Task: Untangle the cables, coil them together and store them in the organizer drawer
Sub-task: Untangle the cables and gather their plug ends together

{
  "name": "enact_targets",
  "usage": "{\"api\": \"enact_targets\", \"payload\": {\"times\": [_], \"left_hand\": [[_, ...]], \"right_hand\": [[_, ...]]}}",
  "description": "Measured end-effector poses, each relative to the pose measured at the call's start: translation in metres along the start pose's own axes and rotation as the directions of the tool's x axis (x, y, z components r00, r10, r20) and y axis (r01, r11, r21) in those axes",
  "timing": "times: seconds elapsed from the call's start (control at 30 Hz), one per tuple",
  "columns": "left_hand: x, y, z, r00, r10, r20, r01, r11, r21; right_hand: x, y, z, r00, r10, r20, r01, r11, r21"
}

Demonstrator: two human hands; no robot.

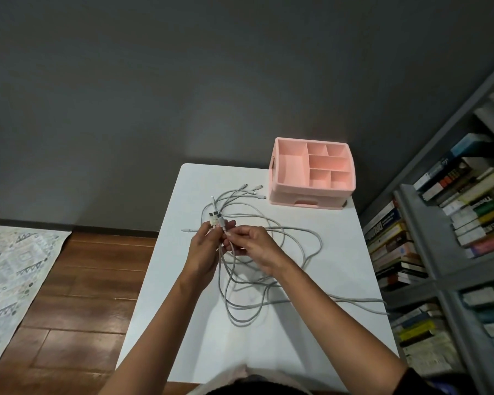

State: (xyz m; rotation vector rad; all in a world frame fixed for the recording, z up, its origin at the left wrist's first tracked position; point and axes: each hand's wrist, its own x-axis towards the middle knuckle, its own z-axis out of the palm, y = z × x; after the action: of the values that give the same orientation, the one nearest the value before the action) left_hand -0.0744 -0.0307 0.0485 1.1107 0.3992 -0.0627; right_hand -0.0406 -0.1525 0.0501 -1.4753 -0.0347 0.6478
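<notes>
At frame centre, the left hand (203, 246) grips a bunch of plugs (216, 219); the right hand (250, 242) pinches the cables (257, 269) just beside it. Loops sprawl over the table (160, 295). The pink organizer (311, 172) stands upper right, drawer (308, 201) closed.

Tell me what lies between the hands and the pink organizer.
Head view: cable ends with small plugs lie on the table between them.
</notes>
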Motion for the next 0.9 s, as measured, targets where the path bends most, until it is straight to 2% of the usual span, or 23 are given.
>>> {"api": "enact_targets", "payload": {"times": [0.23,0.43,0.5,0.57,0.67,0.73,0.8,0.9], "left_hand": [[-0.004,0.002,0.010,0.998,-0.055,0.033,0.056,0.998,-0.034],[-0.003,-0.003,0.002,0.995,0.014,0.098,-0.017,0.999,0.034],[-0.001,-0.005,-0.001,0.992,0.019,0.123,-0.021,1.000,0.014],[0.000,-0.006,-0.001,0.991,0.044,0.123,-0.047,0.999,0.017],[0.003,-0.002,-0.001,0.989,0.142,0.044,-0.142,0.990,-0.009],[0.009,0.007,-0.006,0.980,0.184,-0.081,-0.190,0.979,-0.072],[0.013,0.016,-0.011,0.968,0.158,-0.194,-0.188,0.971,-0.150],[0.010,0.017,-0.009,0.970,0.117,-0.214,-0.166,0.960,-0.226]], "right_hand": [[-0.002,0.000,0.002,0.999,-0.017,-0.043,0.021,0.996,0.090],[-0.001,-0.005,-0.002,0.997,0.072,0.013,-0.072,0.993,0.089],[-0.002,-0.010,-0.002,0.992,0.117,0.039,-0.119,0.991,0.060],[-0.003,-0.013,0.001,0.986,0.162,0.042,-0.159,0.985,-0.065],[-0.003,-0.011,0.004,0.989,0.137,0.046,-0.116,0.941,-0.318],[-0.005,-0.006,0.003,0.980,0.087,0.182,-0.037,0.964,-0.262],[-0.008,-0.005,0.000,0.949,0.122,0.292,-0.067,0.979,-0.192],[-0.007,-0.005,-0.002,0.949,0.155,0.276,-0.046,0.931,-0.362]]}}
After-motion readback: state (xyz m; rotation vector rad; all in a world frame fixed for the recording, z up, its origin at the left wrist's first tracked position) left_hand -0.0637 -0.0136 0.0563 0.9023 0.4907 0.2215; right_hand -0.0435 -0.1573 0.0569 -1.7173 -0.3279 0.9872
